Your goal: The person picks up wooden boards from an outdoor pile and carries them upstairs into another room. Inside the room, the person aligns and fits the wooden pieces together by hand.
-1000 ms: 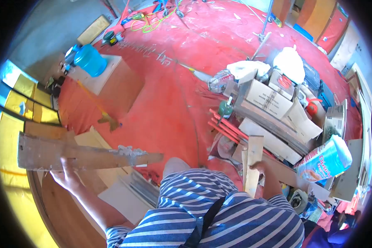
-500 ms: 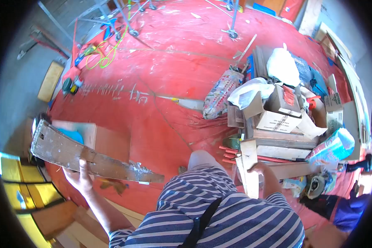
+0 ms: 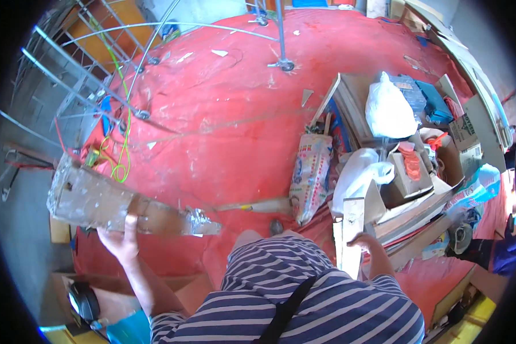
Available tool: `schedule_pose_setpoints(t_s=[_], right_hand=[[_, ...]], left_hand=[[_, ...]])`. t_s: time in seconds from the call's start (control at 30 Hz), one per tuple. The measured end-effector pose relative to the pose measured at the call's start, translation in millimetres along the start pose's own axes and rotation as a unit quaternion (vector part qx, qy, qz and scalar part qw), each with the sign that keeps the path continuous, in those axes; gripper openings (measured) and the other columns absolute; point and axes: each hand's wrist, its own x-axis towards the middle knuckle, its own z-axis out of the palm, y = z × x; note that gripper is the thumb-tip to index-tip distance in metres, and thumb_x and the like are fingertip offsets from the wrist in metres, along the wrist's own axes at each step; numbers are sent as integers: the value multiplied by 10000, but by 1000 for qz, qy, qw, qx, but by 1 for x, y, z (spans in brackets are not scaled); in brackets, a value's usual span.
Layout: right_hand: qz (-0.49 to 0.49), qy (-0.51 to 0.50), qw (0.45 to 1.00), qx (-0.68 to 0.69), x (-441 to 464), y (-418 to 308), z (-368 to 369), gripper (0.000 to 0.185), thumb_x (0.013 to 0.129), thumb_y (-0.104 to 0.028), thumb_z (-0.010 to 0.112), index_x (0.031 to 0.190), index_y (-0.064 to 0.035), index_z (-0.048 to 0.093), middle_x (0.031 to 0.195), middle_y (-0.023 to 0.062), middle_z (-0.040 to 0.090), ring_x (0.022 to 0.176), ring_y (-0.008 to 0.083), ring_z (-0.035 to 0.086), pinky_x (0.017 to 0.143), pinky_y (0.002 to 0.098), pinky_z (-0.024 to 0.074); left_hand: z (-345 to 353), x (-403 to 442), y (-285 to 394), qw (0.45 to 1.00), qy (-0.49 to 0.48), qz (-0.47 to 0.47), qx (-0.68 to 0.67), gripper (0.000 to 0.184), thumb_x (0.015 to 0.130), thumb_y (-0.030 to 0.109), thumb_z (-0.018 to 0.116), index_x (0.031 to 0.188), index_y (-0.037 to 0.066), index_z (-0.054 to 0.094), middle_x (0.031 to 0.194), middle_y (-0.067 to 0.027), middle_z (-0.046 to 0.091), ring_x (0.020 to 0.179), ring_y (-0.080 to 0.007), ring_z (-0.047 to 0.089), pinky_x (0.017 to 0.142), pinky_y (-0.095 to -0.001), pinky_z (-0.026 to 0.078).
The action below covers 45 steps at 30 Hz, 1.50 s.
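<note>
My left hand [image 3: 120,242] grips the lower edge of a long, worn board [image 3: 106,200], thumb over its face. The board is wide at its left end and narrows to the right, with whitish crust near the narrow end. At the right, my right hand [image 3: 362,241] is closed around the edge of pale wooden pieces [image 3: 352,221], which stand upright beside my striped shirt. Beyond them are a white plastic bag [image 3: 358,175] and a printed sack [image 3: 311,178] on the red floor covering.
Cardboard boxes [image 3: 410,172], a white bag [image 3: 390,109] and planks [image 3: 355,109] are heaped at the right. Wheeled metal scaffolding [image 3: 282,46] stands ahead and at the left. A green cable [image 3: 127,126] trails there. A blue bottle [image 3: 129,329] lies lower left. A purple-clothed person [image 3: 505,252] is at the right edge.
The view has turned rightwards across the floor, bringing more scaffolding into sight. Both hands still hold their wood. The left board now shows more of its broad face.
</note>
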Motion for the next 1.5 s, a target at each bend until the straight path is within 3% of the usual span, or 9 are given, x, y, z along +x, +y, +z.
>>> schedule_pose_setpoints(t_s=[0.27,0.4,0.57,0.67,0.73,0.93,1.13,1.3,1.5], right_hand=[[-38,94,973,208,71,-154,-61,343,679,-248,853,919,-24,751,874,81,717,761,185,642,686,342,510],[23,192,961,200,62,-259,-63,344,712,-270,819,999,-93,752,946,47,721,932,198,637,768,415,492],[22,222,938,264,112,-310,-56,411,663,-255,859,1007,-63,740,965,44,716,884,192,634,772,373,487],[119,207,928,287,104,-400,-67,470,644,-198,875,1057,-46,708,974,70,706,855,199,631,775,364,483],[55,231,902,361,134,-404,-62,500,673,-182,856,1112,-33,669,994,77,699,872,228,649,789,390,500],[123,216,850,465,171,-446,-99,497,680,-173,847,1117,-29,659,995,82,698,882,235,652,798,396,505],[157,214,813,519,191,-526,-223,495,687,-163,839,1122,-25,649,997,88,697,892,243,656,806,401,509],[143,258,782,549,248,-593,-416,493,692,-155,832,1127,-22,640,999,93,696,900,249,659,813,406,513],[152,300,739,583,300,-674,-588,490,699,-145,823,1132,-18,630,1001,98,695,910,256,662,821,411,518]], left_hand=[[239,251,-79,978,-89,72,-175,586,712,194,852,1149,-33,533,1036,-95,628,924,-178,605,835,-327,483],[379,363,-113,945,-207,77,-243,534,694,109,838,1120,-18,542,1011,-83,642,889,-160,620,795,-321,503],[565,475,-85,869,-311,67,-379,520,683,119,845,1100,-11,562,980,-92,660,859,-161,648,761,-318,523],[671,530,-59,871,-324,133,-345,495,689,166,853,1059,-14,578,945,-101,678,838,-162,660,745,-312,527],[750,554,-51,858,-337,119,-370,495,690,219,860,1034,-7,585,916,-101,691,824,-167,669,747,-313,528],[955,629,4,837,-353,117,-403,510,689,247,863,1042,6,584,917,-98,690,834,-174,668,769,-316,524],[1136,707,59,836,-379,95,-386,492,698,266,851,1035,15,595,913,-93,696,840,-176,675,759,-314,526],[1287,774,93,781,-415,52,-465,504,697,295,850,1028,15,593,907,-93,694,817,-166,674,747,-309,529],[1478,862,112,811,-399,104,-414,516,698,293,849,1029,-2,586,903,-90,693,819,-175,674,753,-319,530]])
